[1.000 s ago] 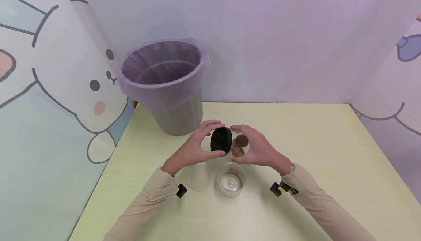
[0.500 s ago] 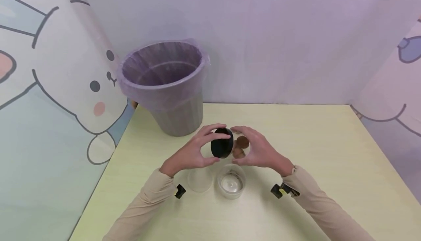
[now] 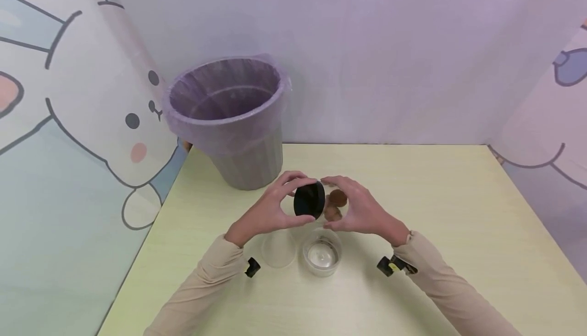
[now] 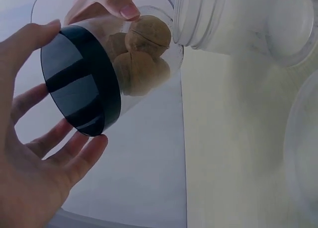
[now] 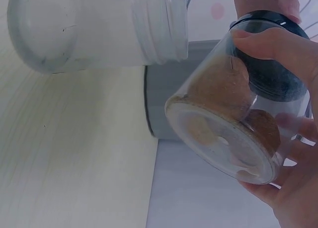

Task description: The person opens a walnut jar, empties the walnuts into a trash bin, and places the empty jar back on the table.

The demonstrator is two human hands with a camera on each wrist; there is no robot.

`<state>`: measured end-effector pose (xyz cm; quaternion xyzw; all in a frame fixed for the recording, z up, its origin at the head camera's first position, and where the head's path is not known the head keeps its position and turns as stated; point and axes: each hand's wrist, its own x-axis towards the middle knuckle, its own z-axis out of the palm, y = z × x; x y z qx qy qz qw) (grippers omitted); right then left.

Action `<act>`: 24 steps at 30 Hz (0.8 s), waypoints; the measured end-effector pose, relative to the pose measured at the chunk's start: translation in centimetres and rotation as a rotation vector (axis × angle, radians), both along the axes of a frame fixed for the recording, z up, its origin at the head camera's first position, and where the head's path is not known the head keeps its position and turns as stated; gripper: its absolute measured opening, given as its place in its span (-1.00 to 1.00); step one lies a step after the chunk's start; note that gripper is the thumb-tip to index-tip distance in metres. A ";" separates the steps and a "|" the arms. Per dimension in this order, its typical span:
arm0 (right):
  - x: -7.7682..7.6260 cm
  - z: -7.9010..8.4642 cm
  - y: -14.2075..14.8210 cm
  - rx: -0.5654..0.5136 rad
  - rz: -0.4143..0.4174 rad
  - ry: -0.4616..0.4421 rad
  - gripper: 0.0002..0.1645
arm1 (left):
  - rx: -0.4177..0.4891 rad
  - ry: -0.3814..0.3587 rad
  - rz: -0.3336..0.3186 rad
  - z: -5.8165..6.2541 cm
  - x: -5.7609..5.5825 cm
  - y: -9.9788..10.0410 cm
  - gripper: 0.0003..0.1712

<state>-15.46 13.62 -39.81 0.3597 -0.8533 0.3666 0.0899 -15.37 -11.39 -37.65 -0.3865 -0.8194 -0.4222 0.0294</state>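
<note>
A clear jar (image 5: 226, 143) with several walnuts (image 4: 148, 37) inside is held tilted on its side above the table. My right hand (image 3: 364, 209) grips the jar body, thumb on one side and fingers round the other. At the jar's other end is a black lid (image 3: 309, 201), facing left. The thumb and fingers of my left hand (image 3: 274, 208) hold this lid by its rim; it sits on the jar. Just below, nearer to me, an open clear jar (image 3: 322, 266) stands upright on the table, beside a flat, translucent round lid (image 3: 278, 249).
A grey bin (image 3: 252, 160) with a purple liner stands at the table's back left. The pale wooden table (image 3: 435, 213) meets a plain wall (image 3: 390, 71) behind. Cartoon-printed cloth (image 3: 91, 96) hangs along the left side.
My left fingers first reached across the lid's face, then drew back to its rim. The jar and my right hand have stayed nearly in place.
</note>
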 end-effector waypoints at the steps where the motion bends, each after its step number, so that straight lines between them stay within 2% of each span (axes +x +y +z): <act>1: 0.0 0.0 0.0 -0.002 0.002 -0.003 0.08 | 0.005 -0.011 0.013 -0.1 0.0 0.1 -0.22; 7: 0.1 0.1 0.0 -0.007 0.000 -0.004 0.08 | -0.032 -0.052 0.083 -0.2 0.2 0.2 -0.21; 11: 0.1 0.3 -0.1 -0.005 -0.009 0.007 0.09 | -0.053 -0.054 0.081 0.1 0.3 0.0 -0.15; 15: 0.1 0.4 -0.1 -0.002 -0.003 0.001 0.08 | -0.040 0.004 0.031 0.5 0.5 -0.5 -0.12; 19: 0.1 0.3 -0.1 -0.008 -0.001 -0.009 0.08 | -0.035 0.074 -0.048 0.7 0.5 -0.6 -0.15; 24: 0.1 0.1 -0.2 -0.008 0.002 -0.025 0.08 | -0.034 0.102 -0.119 0.5 0.5 -0.7 -0.17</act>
